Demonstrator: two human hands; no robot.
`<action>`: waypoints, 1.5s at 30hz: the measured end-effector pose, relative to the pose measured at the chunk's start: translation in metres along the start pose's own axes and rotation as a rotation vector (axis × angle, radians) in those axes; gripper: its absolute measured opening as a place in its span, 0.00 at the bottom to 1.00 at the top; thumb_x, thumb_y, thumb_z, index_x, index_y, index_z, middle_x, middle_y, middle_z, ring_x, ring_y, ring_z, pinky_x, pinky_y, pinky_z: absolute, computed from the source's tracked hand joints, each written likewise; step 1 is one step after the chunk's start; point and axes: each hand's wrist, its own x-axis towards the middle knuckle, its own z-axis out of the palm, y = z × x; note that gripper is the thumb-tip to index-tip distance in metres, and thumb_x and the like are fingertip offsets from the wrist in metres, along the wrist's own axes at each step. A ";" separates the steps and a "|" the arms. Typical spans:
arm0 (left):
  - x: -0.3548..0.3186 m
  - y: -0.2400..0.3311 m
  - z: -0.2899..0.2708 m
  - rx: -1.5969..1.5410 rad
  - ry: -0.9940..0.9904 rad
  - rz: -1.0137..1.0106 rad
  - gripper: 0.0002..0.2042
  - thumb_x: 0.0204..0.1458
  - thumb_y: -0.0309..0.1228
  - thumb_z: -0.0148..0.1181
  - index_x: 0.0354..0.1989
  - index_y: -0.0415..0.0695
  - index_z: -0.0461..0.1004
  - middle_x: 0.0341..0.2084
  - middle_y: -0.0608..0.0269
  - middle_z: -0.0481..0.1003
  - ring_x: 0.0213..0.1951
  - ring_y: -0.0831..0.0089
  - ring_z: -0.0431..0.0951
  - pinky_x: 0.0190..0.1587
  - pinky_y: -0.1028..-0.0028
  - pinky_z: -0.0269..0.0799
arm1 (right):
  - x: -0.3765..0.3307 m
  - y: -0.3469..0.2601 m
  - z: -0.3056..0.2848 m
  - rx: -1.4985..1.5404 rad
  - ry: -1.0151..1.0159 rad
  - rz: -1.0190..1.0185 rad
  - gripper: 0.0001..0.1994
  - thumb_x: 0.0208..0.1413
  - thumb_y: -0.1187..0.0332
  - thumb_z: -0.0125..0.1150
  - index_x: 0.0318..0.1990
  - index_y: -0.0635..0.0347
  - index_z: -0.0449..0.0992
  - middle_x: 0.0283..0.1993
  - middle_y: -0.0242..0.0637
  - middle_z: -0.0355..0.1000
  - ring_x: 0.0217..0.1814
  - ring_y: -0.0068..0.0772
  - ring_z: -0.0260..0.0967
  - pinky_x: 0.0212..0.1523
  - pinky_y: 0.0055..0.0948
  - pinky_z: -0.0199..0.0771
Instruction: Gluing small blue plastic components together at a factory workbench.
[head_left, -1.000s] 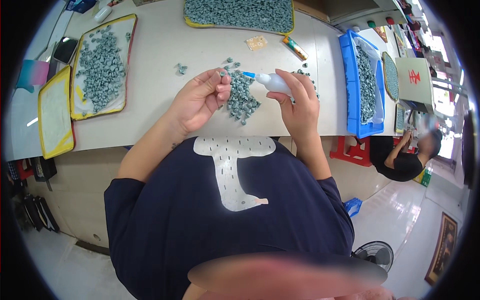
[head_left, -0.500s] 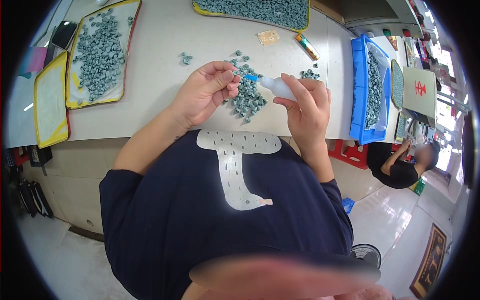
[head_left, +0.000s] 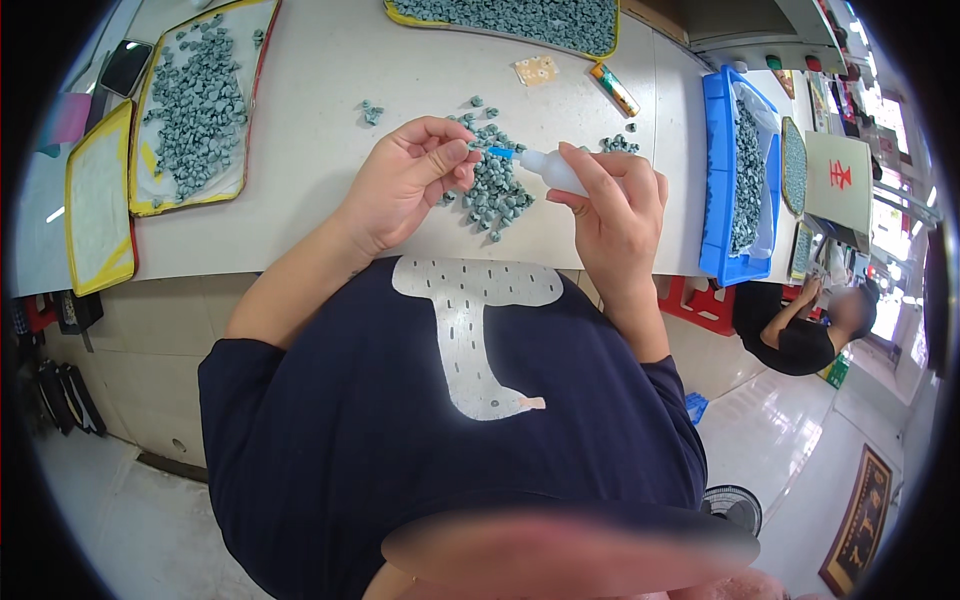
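My left hand [head_left: 415, 180] is closed in a pinch, thumb against forefinger, on a small grey-green piece [head_left: 473, 146] that the fingertips mostly cover. In my right hand [head_left: 618, 205] is a whitish squeeze bottle [head_left: 556, 173], lying nearly level. Its thin blue nozzle [head_left: 500, 153] points left at the pinched piece; whether the two touch is too small to tell. Below the nozzle, a loose heap of grey-green pieces [head_left: 495, 200] lies on the white table [head_left: 320, 120].
On the left are a yellow-edged tray of pieces [head_left: 247, 180], a second yellow-edged tray [head_left: 95, 220] and a phone [head_left: 126, 68]. Another full tray [head_left: 500, 35] stands at the back, near a green-orange tube [head_left: 614, 90]. A blue bin [head_left: 715, 180] and a seated person [head_left: 785, 330] are at right.
Both hands hold nearly the same pose. The right fingers and the bottle have shifted very slightly; the blue nozzle stays by the left fingertips.
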 end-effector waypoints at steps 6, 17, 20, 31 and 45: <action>0.001 0.003 0.005 0.036 0.018 -0.007 0.07 0.57 0.22 0.54 0.42 0.36 0.71 0.31 0.60 0.72 0.33 0.74 0.73 0.40 0.75 0.73 | 0.001 0.001 -0.004 -0.017 0.002 0.006 0.20 0.38 0.67 0.70 0.44 0.51 0.79 0.32 0.29 0.70 0.37 0.28 0.67 0.40 0.28 0.58; 0.003 -0.003 0.008 -0.005 0.018 -0.014 0.07 0.57 0.24 0.55 0.42 0.37 0.71 0.31 0.59 0.73 0.32 0.74 0.73 0.40 0.75 0.73 | 0.002 0.039 0.029 0.637 0.157 0.514 0.18 0.47 0.74 0.68 0.48 0.63 0.74 0.42 0.36 0.74 0.40 0.27 0.72 0.40 0.22 0.72; 0.004 -0.010 0.014 -0.010 0.004 -0.015 0.07 0.57 0.24 0.55 0.42 0.37 0.71 0.31 0.59 0.73 0.31 0.75 0.72 0.39 0.75 0.73 | 0.002 0.059 0.044 0.804 0.076 0.616 0.17 0.49 0.74 0.66 0.48 0.64 0.73 0.44 0.37 0.74 0.43 0.26 0.72 0.43 0.21 0.71; 0.005 -0.017 0.028 -0.034 -0.022 -0.008 0.07 0.57 0.26 0.56 0.42 0.38 0.72 0.33 0.60 0.73 0.30 0.77 0.71 0.37 0.76 0.72 | 0.008 0.078 0.030 0.522 -0.085 0.576 0.15 0.51 0.73 0.64 0.47 0.60 0.75 0.44 0.35 0.76 0.46 0.23 0.72 0.48 0.24 0.69; -0.002 -0.011 0.026 -0.051 -0.007 -0.043 0.08 0.58 0.27 0.56 0.42 0.37 0.72 0.34 0.59 0.73 0.31 0.77 0.71 0.37 0.75 0.72 | -0.013 0.083 0.009 0.017 -0.429 0.497 0.11 0.49 0.71 0.63 0.41 0.61 0.78 0.38 0.43 0.75 0.36 0.37 0.73 0.41 0.29 0.73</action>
